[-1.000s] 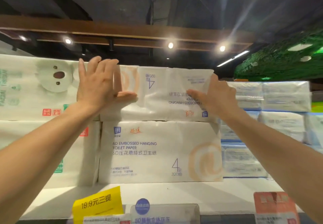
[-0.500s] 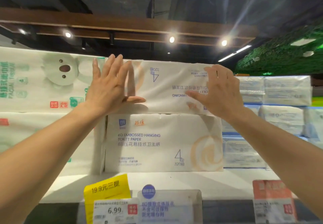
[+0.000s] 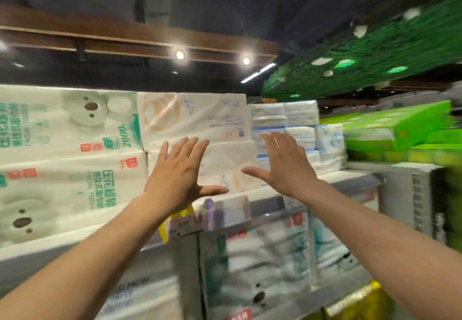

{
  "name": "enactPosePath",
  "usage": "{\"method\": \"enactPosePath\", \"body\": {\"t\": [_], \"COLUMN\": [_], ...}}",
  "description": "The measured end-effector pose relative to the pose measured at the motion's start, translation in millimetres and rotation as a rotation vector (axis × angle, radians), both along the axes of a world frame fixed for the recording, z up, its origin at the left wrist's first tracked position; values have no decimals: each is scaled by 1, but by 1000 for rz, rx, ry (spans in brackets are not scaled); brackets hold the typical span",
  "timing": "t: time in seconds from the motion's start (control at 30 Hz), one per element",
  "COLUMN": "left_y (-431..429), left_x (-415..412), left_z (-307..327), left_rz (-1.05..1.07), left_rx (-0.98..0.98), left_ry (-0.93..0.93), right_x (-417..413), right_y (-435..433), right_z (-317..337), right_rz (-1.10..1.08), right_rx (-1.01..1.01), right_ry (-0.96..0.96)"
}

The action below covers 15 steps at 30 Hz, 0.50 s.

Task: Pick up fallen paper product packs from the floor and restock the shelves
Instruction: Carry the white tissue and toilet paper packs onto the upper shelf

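Both hands are empty: left hand [image 3: 175,177] and right hand [image 3: 282,167] hover with fingers spread wide in front of the stock, gripping nothing. White top shelf [image 3: 350,172] carries big white bear-print tissue packs [image 3: 67,124] at left. Just beside them, white plastic-wrapped toilet paper pack with orange swirl [image 3: 200,117] lies upside down on a matching lower pack [image 3: 230,167], so this one looks restocked. Floor is out of view, so I can't tell if more fallen packs are left. Yellow price tag [image 3: 165,229] hangs below.
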<state>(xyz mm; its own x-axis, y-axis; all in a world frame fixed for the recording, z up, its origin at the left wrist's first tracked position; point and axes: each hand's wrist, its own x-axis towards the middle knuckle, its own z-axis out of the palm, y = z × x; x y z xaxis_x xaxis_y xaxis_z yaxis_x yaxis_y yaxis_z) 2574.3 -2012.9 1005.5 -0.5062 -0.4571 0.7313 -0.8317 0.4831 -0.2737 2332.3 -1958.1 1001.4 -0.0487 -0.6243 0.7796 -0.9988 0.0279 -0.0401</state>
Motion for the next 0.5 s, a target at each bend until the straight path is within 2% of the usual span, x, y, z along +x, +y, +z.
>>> {"method": "enactPosePath", "body": {"t": [0.23, 0.5], "left_y": [76, 196], "left_x": [-72, -248], "left_z": [-39, -95], "left_rz": [-293, -634], "left_rx": [138, 246], "left_ry": [-66, -108], "right_x": [-51, -178], "right_y": [134, 317], "right_z": [-49, -104], "right_rz": [-182, -441], "right_rx": [178, 242], "right_ry": [-43, -116]}}
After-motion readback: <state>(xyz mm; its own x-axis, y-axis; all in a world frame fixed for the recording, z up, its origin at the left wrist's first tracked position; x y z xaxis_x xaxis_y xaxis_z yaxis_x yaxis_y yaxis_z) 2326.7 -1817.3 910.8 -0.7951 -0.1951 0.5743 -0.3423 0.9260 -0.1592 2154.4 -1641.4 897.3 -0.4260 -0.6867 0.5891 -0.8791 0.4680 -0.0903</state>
